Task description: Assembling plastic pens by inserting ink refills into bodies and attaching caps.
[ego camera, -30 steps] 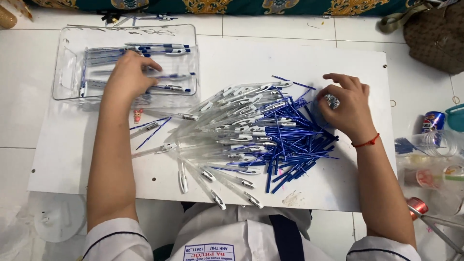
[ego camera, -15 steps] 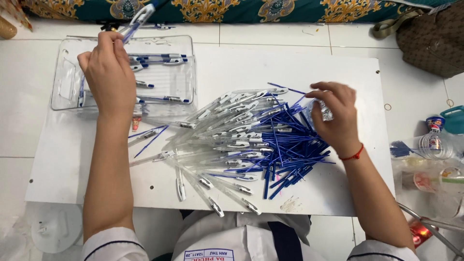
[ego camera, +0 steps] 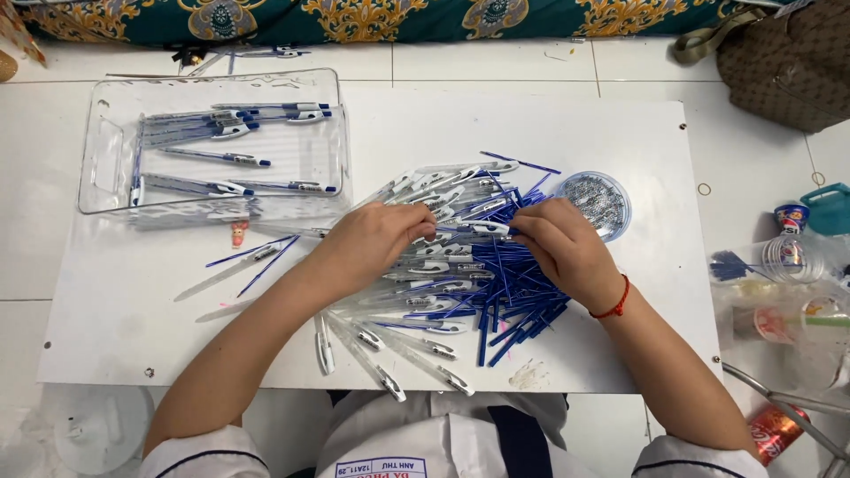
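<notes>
The white rectangular bench (ego camera: 177,336) carries everything, and the work looks to be at the picking stage of pen assembly: both hands are down in the loose heap, not yet lifting anything clear. At ten o'clock on the bench stands a clear plastic rectangular tray (ego camera: 102,168) with finished blue-and-clear ballpoint pens (ego camera: 232,133) lying in it. At the centre spreads the pile of clear pen barrels and thin blue ink refills (ego camera: 460,283). A small round clear dish of tiny silvery parts (ego camera: 595,202) sits at two o'clock, just beside the pile.

The left hand (ego camera: 376,243) lies palm down, fingers curled onto barrels; the right hand (ego camera: 562,252) mirrors it from three o'clock, fingers pinched at one clipped barrel. Whether either truly grips a piece I cannot tell. The next move would call for singling out one barrel and one refill.
</notes>
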